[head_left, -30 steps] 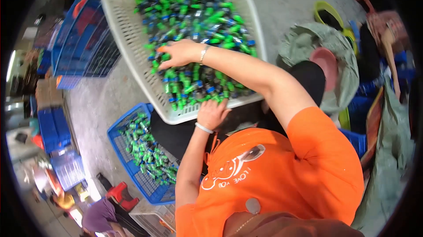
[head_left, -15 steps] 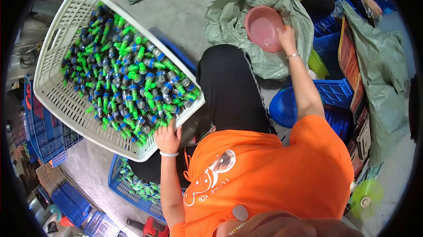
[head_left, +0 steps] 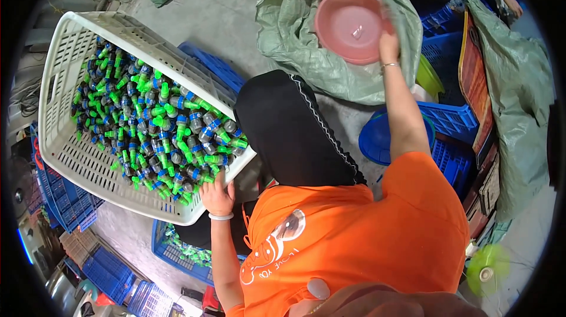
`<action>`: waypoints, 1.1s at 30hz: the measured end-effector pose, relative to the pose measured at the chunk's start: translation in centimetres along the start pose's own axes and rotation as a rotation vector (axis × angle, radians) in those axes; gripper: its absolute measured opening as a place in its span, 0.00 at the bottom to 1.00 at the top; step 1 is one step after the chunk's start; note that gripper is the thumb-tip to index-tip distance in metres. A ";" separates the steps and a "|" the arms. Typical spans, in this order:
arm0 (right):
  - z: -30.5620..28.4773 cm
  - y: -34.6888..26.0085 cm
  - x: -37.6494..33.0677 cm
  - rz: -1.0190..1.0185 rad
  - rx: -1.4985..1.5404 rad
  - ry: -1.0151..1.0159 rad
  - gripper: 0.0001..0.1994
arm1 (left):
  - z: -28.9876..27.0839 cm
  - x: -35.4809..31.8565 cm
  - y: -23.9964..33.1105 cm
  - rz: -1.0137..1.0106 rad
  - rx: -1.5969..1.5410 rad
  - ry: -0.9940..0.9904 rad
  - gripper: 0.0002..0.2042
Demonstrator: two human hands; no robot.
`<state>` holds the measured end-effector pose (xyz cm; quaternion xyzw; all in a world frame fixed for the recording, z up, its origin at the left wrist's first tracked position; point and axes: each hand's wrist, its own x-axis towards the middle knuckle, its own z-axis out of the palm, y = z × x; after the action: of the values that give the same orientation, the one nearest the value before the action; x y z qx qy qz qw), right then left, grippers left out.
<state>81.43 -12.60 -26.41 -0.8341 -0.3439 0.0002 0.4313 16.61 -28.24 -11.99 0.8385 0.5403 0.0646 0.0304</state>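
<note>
A large white plastic basket (head_left: pixel 65 143) leans at the left, its open top tilted toward me. Inside lies a heap of small dark see-through bottles (head_left: pixel 159 122) with bright green tips and blue bands. My left hand (head_left: pixel 217 197) grips the basket's near corner, its fingers curled over the rim beside the bottles. At the far right, my right hand (head_left: pixel 389 44) holds a round pink basin (head_left: pixel 348 25) by its right rim; motion smears the fingertips. Only a small pale mark or scrap shows on the basin's bottom. Around and under it spreads an opened pale green woven sack (head_left: pixel 283 28).
Below the white basket stands a blue crate (head_left: pixel 159 240) with similar green-tipped pieces. A blue bowl (head_left: pixel 377 140) and blue crates (head_left: pixel 448 117) crowd the right side. Another person's hand (head_left: pixel 514 7) shows at the far right. A green fan (head_left: pixel 486 273) stands lower right.
The pink basin has shifted up and left, with more of its inside facing me. The white basket sits lower and further left in view, more of its outer side showing. My left hand stays on its rim.
</note>
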 end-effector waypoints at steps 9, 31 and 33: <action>-2.6 -8.3 -2.1 -0.605 -0.281 0.009 0.25 | 0.1 0.1 0.0 0.026 0.003 -0.015 0.21; 1.4 -9.9 4.7 -0.667 -0.427 0.009 0.43 | -0.4 0.1 0.1 -0.023 -0.022 -0.122 0.20; 2.5 -9.8 4.6 -0.513 -0.421 -0.089 0.43 | -0.2 0.2 0.1 -0.009 -0.010 -0.096 0.20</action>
<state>78.57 -4.30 -19.53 -0.7902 -0.5538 -0.1431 0.2199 16.72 -28.12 -11.73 0.8381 0.5415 0.0269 0.0608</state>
